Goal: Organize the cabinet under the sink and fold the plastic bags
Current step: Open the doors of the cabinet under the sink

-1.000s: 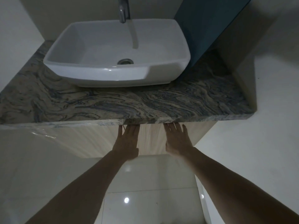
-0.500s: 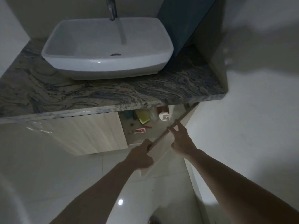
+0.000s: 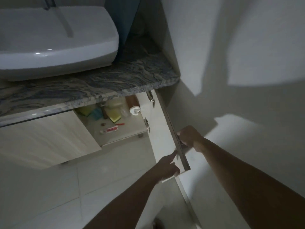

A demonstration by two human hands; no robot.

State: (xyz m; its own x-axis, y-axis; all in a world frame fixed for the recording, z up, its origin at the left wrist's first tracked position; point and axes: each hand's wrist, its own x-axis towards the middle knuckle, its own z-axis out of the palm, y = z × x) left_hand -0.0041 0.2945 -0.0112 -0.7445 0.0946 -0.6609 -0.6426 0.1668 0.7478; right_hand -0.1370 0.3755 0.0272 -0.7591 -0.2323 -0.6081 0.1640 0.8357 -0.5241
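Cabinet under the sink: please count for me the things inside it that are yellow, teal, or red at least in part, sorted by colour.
Yellow: 2, the left yellow pad and the right yellow pad
Teal: 1, the teal pad
Red or partly red: 2, the thin red stick and the red-labelled tube
Total: 5
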